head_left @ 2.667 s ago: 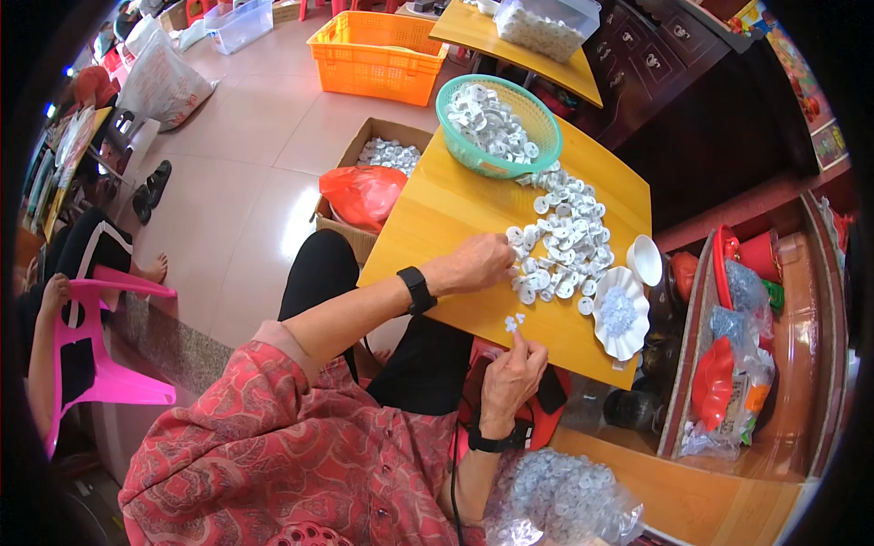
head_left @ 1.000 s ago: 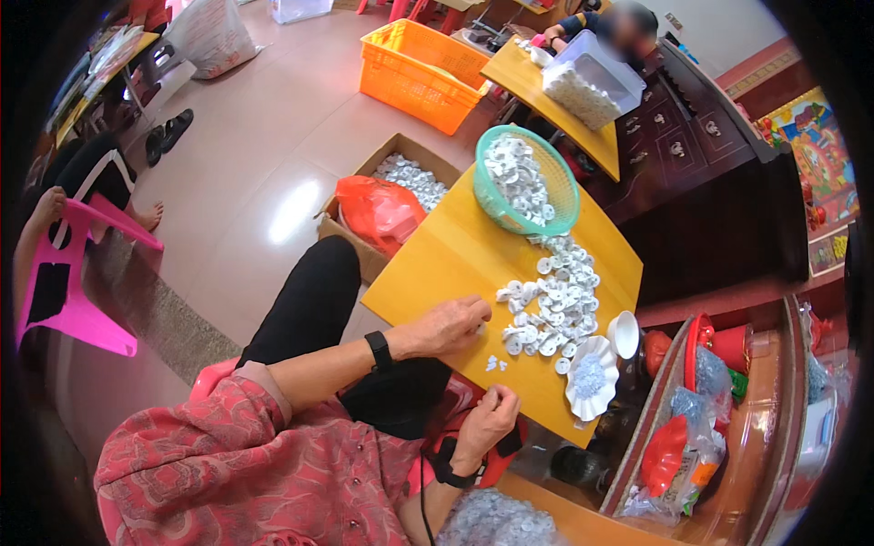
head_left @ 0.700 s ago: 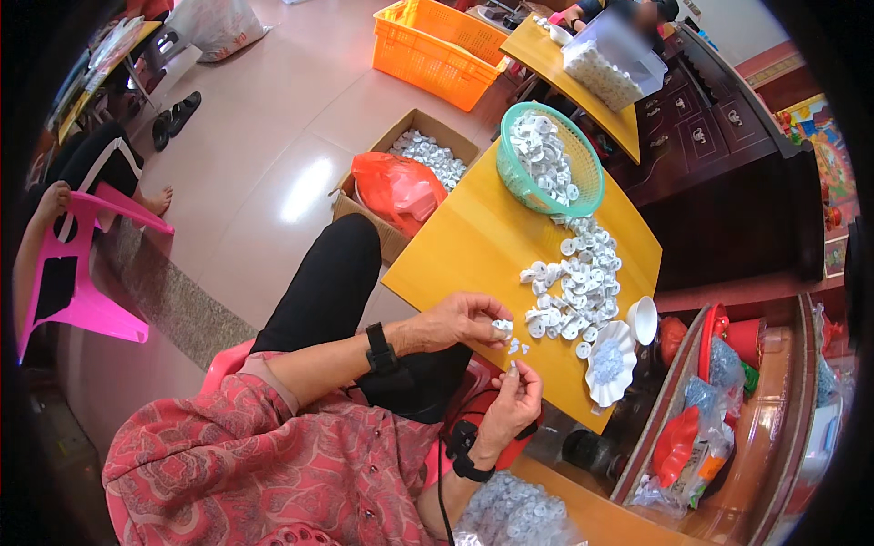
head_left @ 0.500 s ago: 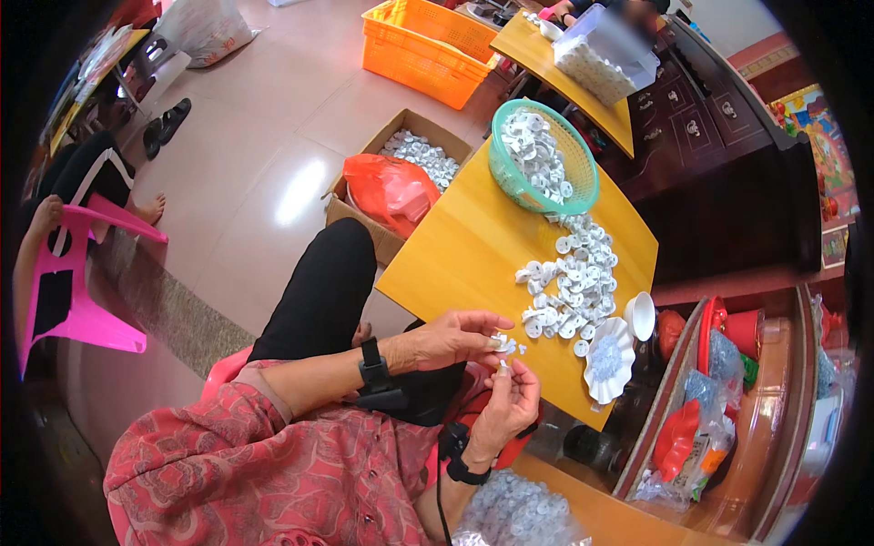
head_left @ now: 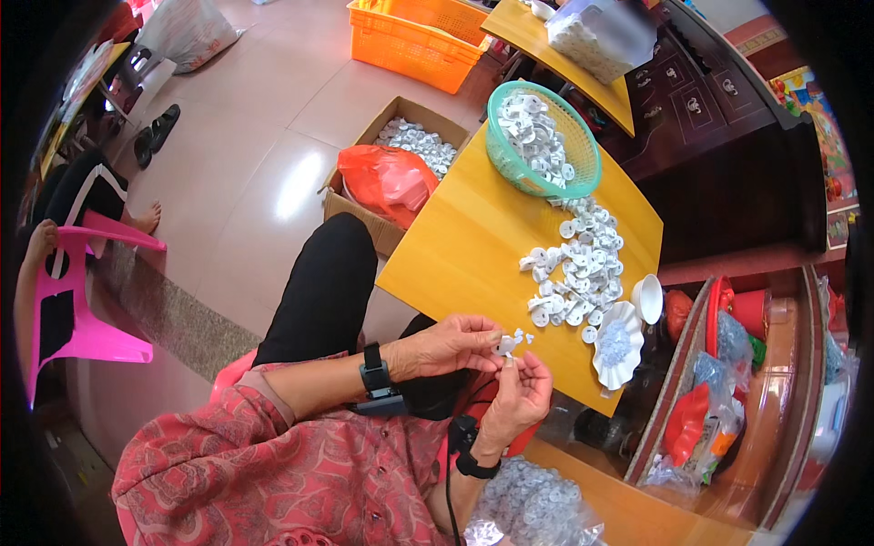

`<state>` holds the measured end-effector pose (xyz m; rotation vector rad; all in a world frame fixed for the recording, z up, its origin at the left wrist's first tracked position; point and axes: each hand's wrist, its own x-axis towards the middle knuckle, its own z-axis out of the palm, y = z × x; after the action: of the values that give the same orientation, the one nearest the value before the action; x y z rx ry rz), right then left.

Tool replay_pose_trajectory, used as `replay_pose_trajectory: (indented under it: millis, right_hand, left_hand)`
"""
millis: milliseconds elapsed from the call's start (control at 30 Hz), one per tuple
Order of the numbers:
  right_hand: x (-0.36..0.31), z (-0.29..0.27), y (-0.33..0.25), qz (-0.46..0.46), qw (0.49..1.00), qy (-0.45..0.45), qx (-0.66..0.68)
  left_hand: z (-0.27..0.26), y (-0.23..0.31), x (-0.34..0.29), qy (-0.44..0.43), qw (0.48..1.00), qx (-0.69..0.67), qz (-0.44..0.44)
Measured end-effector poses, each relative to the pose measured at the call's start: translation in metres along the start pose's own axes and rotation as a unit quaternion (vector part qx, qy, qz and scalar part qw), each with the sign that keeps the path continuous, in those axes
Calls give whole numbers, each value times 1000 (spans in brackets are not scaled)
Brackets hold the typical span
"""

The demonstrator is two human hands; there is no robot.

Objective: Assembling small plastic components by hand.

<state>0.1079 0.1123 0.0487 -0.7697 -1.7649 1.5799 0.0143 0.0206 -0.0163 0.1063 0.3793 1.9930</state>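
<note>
My left hand (head_left: pixel 452 344) and my right hand (head_left: pixel 521 393) meet at the near edge of a small yellow table (head_left: pixel 473 246). Together they pinch a small white plastic part (head_left: pixel 506 345) between the fingertips. A couple of tiny white bits lie on the table just beyond the fingers. Farther up the table lies a heap of similar white round parts (head_left: pixel 575 273). A green mesh basket (head_left: pixel 543 141) full of the same parts stands at the far end. Both wrists wear black bands.
A white scalloped dish (head_left: pixel 617 344) and a small white cup (head_left: pixel 648 298) sit at the table's right edge. A cardboard box (head_left: pixel 401 164) with white parts and a red bag stands left. An orange crate (head_left: pixel 414 41), a pink chair (head_left: pixel 73 309), and a bag of parts (head_left: pixel 533 505) are near.
My left hand has pulled back from the heap to the table's near edge, and my right hand has risen to meet it on a small white part. The view shifted.
</note>
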Motion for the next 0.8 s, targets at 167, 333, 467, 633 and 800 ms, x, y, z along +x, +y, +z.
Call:
replay_pose_trajectory:
  millis: [167,333,467,633,800]
  right_hand:
    - [1,5,-2,-12,1000,5,1]
    - [1,11,-7,-12,1000,12,-10]
    - [1,14,-7,-5,1000,18,-10]
    - [2,15,-4,-26,998,24,-43]
    - [1,18,-6,-28,999,30,-13]
  left_hand:
    - [6,7,-2,-1,1000,-25,-1]
    - [2,4,-3,-5,1000,-18,0]
    - [2,6,-4,4,1000,-17,-2]
    - [1,3,-2,-1,1000,-10,15]
    - [4,1,-1,-2,1000,-3,28]
